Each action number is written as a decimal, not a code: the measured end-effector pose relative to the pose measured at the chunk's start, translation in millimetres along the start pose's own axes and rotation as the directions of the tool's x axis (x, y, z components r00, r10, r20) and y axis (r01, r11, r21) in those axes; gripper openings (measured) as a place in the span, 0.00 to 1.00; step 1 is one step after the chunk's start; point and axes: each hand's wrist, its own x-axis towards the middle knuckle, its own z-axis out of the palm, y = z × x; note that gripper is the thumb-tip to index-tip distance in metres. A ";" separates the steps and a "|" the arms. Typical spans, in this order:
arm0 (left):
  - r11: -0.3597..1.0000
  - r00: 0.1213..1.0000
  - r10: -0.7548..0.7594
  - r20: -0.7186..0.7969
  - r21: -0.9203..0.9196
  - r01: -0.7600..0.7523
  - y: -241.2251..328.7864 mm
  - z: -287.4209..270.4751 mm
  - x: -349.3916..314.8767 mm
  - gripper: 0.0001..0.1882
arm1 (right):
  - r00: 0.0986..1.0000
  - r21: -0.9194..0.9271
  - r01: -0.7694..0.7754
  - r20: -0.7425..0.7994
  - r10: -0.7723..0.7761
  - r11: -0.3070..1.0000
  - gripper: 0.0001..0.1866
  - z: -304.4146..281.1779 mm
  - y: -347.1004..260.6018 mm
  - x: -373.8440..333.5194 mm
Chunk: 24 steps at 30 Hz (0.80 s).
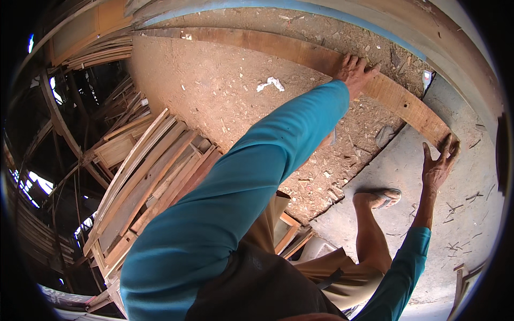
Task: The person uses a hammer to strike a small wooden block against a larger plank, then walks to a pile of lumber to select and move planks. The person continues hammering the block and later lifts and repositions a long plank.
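Long brown plank (300,51) lying across sawdust-strewn ground (214,91). Left hand (355,73) gripping mid-plank, fingers curled over its edge; right hand (439,163) pressing its end, fingers spread. Stacked boards (144,182) sitting left; concrete floor (466,224) right.

A workshop floor seen from above. Packed earth (214,91) covered in sawdust and wood chips fills the middle, with a crumpled white scrap (271,83) lying on it. To the right, the ground changes to grey concrete (471,224) scattered with small splinters. On the left, a stack of long pale wooden slats and frames (150,176) leans in a heap. Behind it, dark timber framing (59,123) lets through small patches of bright daylight.
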 end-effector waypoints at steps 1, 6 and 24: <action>0.998 0.999 0.042 -0.018 -0.046 -0.043 -8.1 -3.5 4.3 0.55 | 0.999 -0.001 -0.037 0.027 0.037 0.999 0.42 2.3 1.7 3.9; 0.986 0.990 0.069 0.124 -0.158 -0.049 -19.0 -27.0 24.9 0.59 | 0.994 0.123 0.110 0.002 -0.111 0.986 0.32 11.1 39.9 36.4; -0.636 0.704 -0.557 0.441 -0.771 -0.020 -99.9 33.3 -10.2 0.62 | 0.805 0.188 -0.593 0.152 0.573 0.783 0.54 71.3 77.2 121.8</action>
